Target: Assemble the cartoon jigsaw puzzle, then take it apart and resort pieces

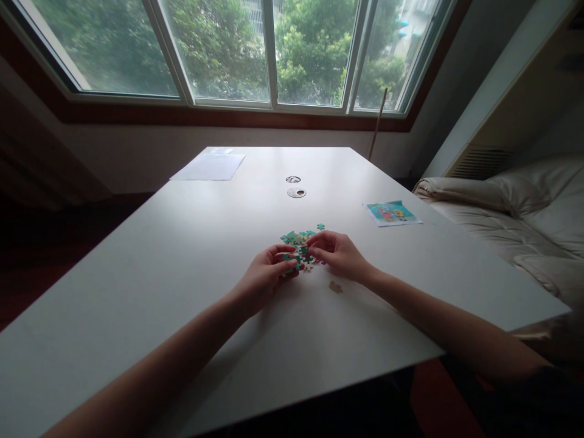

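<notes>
At the near side of the smooth white tabletop [274, 359], a light-brown, knobbed jigsaw piece [335, 287] lies alone, apart from the rest, below your right wrist. Just beyond it your hands face each other: the left hand [262, 274] curls partway, thumb against fingers, gripping some teal-green, cardboard-looking jigsaw pieces [291, 263], though you can't count them from here. Your right hand [340, 252] has thumb and forefinger drawn close together at the pile's edge; whether a piece sits between them is hidden. The loose heap of small green, yellow and pink jigsaw pieces [298, 237] spreads between and just beyond your fingers, with one teal piece [320, 226] set off at its far side. The step in hand looks like picking through the heap and gathering pieces into your left hand; the next move calls for a light fingertip pinch on one piece, with the left grip kept snug so nothing spills. Farther off, to the right, a bright turquoise printed picture sheet [393, 213] lies flat, well apart from the heap.
</notes>
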Tool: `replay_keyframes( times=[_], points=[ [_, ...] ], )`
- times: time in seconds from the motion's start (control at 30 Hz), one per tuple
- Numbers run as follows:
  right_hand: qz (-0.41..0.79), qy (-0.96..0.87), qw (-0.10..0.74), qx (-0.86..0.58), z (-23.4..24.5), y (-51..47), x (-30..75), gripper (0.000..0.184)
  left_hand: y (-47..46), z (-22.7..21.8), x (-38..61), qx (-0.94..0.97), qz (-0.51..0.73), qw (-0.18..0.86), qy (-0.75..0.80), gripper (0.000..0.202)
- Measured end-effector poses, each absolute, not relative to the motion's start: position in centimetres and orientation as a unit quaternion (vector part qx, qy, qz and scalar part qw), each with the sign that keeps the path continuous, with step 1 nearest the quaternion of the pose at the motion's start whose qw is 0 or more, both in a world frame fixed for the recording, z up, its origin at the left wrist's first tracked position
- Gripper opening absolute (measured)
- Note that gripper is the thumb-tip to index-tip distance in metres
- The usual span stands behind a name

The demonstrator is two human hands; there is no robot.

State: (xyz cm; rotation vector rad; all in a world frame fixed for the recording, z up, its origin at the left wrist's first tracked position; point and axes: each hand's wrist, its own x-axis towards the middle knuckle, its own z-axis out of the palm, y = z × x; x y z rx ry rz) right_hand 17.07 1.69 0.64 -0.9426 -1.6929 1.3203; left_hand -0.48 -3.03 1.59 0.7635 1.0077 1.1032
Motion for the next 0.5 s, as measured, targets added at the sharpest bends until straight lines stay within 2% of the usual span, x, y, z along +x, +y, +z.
replay_keyframes(
  times=[0.17,0.37,0.5],
  points=[
    [0.582,-0.617,0.39,-0.358,1.12,1.22,16.57,0.018,-3.06,1.4,-0.42,0.346,0.482,0.673,0.442,0.029],
    [0.654,-0.567,0.355,-0.354,1.17,0.93,16.45,0.022,-3.13,1.29,-0.5,0.357,0.478,0.679,0.427,0.03],
    [0.627,-0.566,0.38,-0.376,1.11,1.33,16.74,0.023,-3.08,1.38,-0.54,0.346,0.485,0.674,0.438,0.027]
  ],
)
